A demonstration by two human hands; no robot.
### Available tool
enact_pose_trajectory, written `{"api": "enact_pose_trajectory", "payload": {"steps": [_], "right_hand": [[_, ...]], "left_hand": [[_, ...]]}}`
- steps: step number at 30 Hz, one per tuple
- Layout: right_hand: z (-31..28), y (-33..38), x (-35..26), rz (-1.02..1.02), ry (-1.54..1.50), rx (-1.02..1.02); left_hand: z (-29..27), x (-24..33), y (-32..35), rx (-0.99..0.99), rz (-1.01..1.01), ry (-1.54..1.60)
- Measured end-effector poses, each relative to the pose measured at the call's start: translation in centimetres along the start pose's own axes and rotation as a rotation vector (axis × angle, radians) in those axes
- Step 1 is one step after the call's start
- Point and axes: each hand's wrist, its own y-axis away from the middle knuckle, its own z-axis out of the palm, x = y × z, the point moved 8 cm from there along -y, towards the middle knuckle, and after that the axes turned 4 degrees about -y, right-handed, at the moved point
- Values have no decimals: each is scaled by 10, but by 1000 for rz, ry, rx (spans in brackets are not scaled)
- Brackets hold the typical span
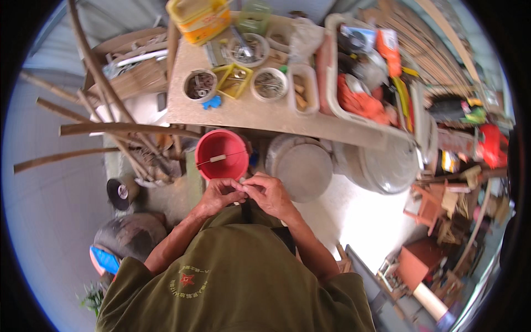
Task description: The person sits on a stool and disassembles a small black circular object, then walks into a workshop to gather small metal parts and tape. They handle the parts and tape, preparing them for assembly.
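Observation:
My left hand (219, 197) and my right hand (270, 195) meet at the tips in front of my body, thumbs and forefingers pinched together. Something small and pale seems to show between the fingertips, too small to name. Just beyond them is a red bucket (237, 145), its open top toward me. Across its mouth runs a thin wire handle with a whitish grip (218, 158). The fingers lie close to the bucket's near rim; whether they touch it I cannot tell.
A wooden table (243, 114) ahead bears tubs of small hardware, a yellow tray (234, 82) and a large bin (332, 66) of mixed items. Round-lidded containers (303, 169) stand right of the bucket. Long wooden poles (130, 129) jut out at the left.

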Motion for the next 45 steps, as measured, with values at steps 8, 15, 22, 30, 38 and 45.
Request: {"api": "enact_pose_trajectory", "payload": {"steps": [8,15,22,30,38,45], "right_hand": [[30,95,-4,7,-164,238],[36,161,-3,-73,-31,427],[-6,244,6,11,73,708],[-86,353,64,34,-261,807],[-205,485,131,-90,-478,849],[-270,580,148,26,-519,1095]], "left_hand": [[26,-14,44,-221,46,4],[56,-41,71,-321,-30,-1],[148,-39,75,-345,64,-373],[288,-93,55,-495,162,-605],[464,-158,36,-592,182,-717],[589,-215,22,-772,184,-798]]}}
